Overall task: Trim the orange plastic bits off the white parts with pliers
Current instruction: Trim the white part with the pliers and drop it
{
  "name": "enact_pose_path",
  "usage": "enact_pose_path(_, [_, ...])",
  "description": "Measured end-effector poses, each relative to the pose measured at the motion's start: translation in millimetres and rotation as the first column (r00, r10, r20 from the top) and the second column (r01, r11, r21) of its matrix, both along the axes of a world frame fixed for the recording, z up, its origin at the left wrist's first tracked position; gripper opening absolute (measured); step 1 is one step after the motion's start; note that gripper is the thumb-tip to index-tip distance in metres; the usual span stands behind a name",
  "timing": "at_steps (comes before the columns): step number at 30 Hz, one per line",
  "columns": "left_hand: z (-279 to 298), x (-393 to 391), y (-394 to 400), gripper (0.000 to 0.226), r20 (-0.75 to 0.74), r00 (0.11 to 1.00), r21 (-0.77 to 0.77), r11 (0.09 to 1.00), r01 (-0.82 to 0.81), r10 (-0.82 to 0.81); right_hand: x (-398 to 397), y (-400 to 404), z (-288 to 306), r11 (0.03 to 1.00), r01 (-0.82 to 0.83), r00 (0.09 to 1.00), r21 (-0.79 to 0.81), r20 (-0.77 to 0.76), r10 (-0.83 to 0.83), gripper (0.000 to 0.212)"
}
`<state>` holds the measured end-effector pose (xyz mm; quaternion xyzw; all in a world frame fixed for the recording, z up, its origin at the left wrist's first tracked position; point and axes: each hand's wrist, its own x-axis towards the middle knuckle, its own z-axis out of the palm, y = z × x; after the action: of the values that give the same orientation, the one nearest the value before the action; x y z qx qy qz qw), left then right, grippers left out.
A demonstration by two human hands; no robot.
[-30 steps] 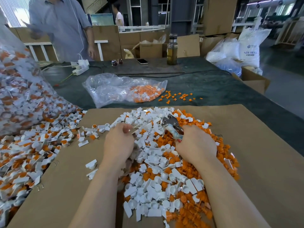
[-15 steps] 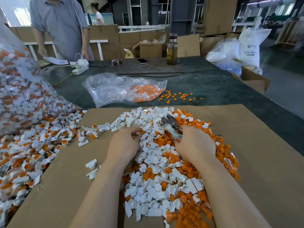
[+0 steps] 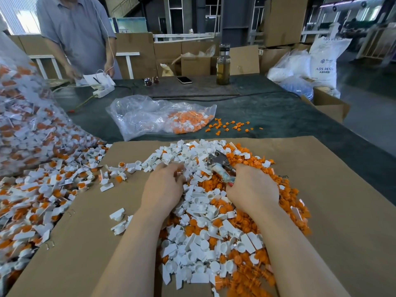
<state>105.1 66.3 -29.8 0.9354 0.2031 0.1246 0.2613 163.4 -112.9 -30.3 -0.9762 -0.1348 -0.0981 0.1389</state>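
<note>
Head view: my right hand (image 3: 252,189) grasps the pliers (image 3: 220,166), steel head resting on the heap. My left hand (image 3: 164,189) sits fingers curled in the white parts (image 3: 199,243); can't tell if it grasps any. Orange bits (image 3: 252,273) mixed through the heap on cardboard (image 3: 342,211) at the counter's (image 3: 278,116) near edge.

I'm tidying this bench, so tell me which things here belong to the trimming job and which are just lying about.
Job: pliers gripped in the right hand; left hand in the pile of white parts; orange bits; untrimmed parts on the left.

Lying about: sunglasses, phone, bottle, power strip.
</note>
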Motion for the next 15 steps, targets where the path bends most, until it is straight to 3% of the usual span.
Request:
enact_pose_path(11, [-2.4,0.4,3.4,0.011,0.039,0.999,-0.068,0.998,-0.014,0.016,-0.1,0.1,0.0,0.999,-0.015,1.000,0.031,0.028,0.014,0.023])
enact_pose_path(15, [-3.1,-0.1,5.3,0.010,0.080,0.993,-0.165,0.984,-0.075,0.089,1.0,0.2,2.7,0.992,-0.023,1.000,0.126,0.019,0.021,0.025])
